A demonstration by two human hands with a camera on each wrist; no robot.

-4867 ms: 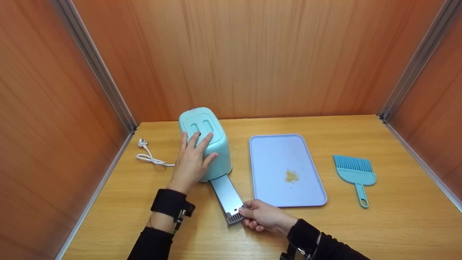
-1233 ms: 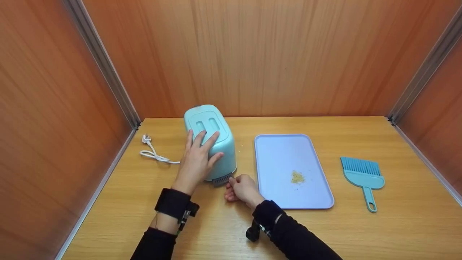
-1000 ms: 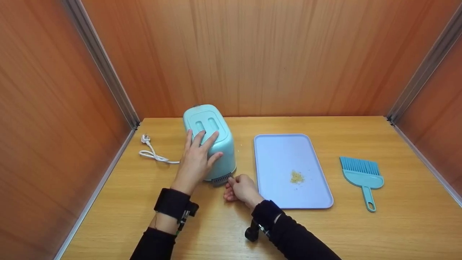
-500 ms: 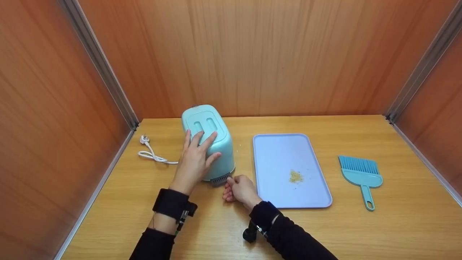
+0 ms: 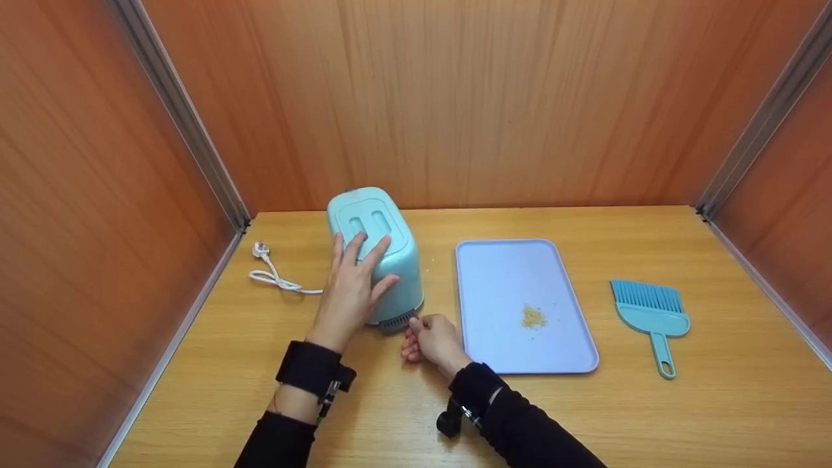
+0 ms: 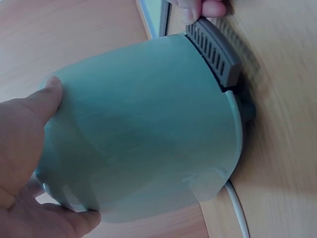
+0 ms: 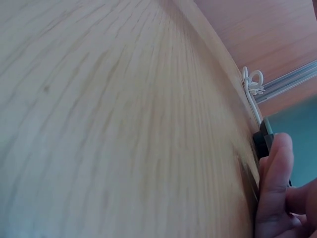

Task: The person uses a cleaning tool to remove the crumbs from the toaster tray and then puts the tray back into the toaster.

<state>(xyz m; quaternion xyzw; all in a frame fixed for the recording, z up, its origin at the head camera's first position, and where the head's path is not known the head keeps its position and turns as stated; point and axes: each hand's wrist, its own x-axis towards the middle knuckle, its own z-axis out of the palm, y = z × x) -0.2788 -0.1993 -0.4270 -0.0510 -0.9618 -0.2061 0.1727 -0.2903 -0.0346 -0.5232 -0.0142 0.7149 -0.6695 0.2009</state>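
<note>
A light-blue toaster [image 5: 400, 273] stands upright at the left of the table. My left hand [image 5: 346, 286] rests on its top and upper near side, with fairly straight, spread fingers across the two-slot lid [image 5: 365, 218]. The crumb tray's grey slotted end [image 5: 394, 323] juts slightly from the toaster's base; the rest of the tray is hidden inside. With thumb and index finger, my right hand [image 5: 435, 341] pinches the right corner of that end. In the left wrist view, the tray end [image 6: 215, 52] stands slightly out from the toaster wall [image 6: 143, 124], with right-hand fingertips [image 6: 190, 12] on it.
Right of the toaster lies a lavender serving tray [image 5: 507, 273] bearing a small pile of crumbs [image 5: 533, 317]. Farther right is a blue brush [image 5: 652, 316]. A white cord with a plug [image 5: 276, 278] lies left of the toaster. Wood panels [image 5: 455, 104] enclose the table's back and sides.
Since the oldest frame, my right hand has slid the crumb tray almost fully into the toaster. Over the last second both hands have stayed nearly still.
</note>
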